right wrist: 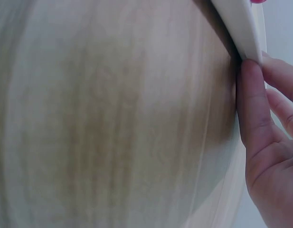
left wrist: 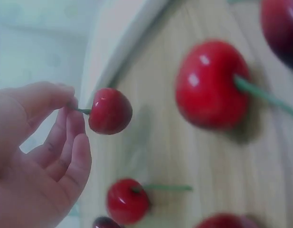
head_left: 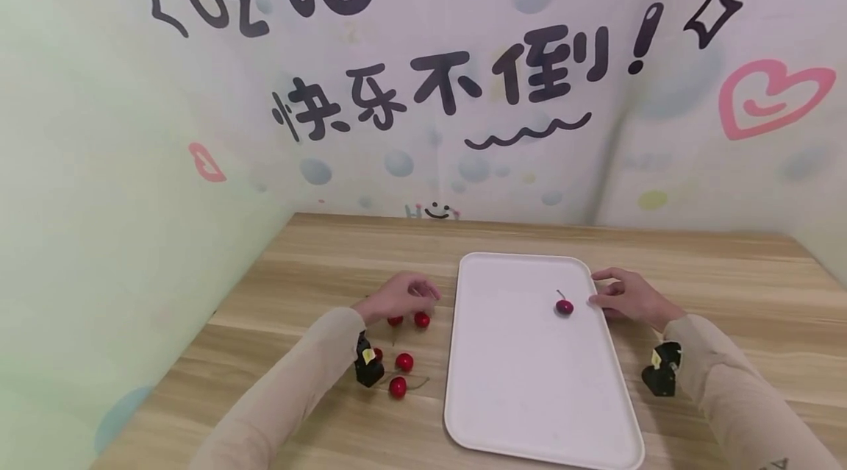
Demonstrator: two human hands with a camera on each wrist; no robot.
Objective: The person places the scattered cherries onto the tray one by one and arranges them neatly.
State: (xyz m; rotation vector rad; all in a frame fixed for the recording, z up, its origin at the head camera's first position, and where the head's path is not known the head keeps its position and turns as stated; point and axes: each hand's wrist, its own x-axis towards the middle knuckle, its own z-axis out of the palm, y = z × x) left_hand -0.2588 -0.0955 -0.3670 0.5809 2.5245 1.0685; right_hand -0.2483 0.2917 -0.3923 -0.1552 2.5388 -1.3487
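Head view first: a wooden table (head_left: pixel 695 286) stands in a corner of pale walls printed with dark lettering (head_left: pixel 456 84), a pink heart (head_left: pixel 770 98) and coloured dots. A white tray (head_left: pixel 523 389) lies on the table, nearer its front edge, long side running away from the person. One dark red cherry (head_left: pixel 565 306) with a short stem sits on the tray close to its right rim. The right hand (head_left: pixel 629 296) rests at that right rim, just beside the cherry, fingers loosely bent. The left hand (head_left: pixel 400 296) lies left of the tray's left rim, fingers gathered over a cluster of red cherries (head_left: pixel 404 362) lying loose on the wood between the hand and the table's front edge. Both arms wear beige sleeves (head_left: pixel 291 389), each with a small black camera strapped at the wrist.

Left wrist view, close and soft in focus: the left hand (left wrist: pixel 37 156) pinches the green stem of one red cherry (left wrist: pixel 110 111) between thumb and fingertips (left wrist: pixel 65 92), so the fruit hangs clear of the wood. Other cherries lie on the table around it, and the tray's pale rim (left wrist: pixel 122 47) runs just behind.

Right wrist view: the right hand (right wrist: pixel 269 142) has a finger pressed against the tray's white edge (right wrist: pixel 243 28); the fingers lie close together, holding nothing, with bare wood filling the rest of the frame.
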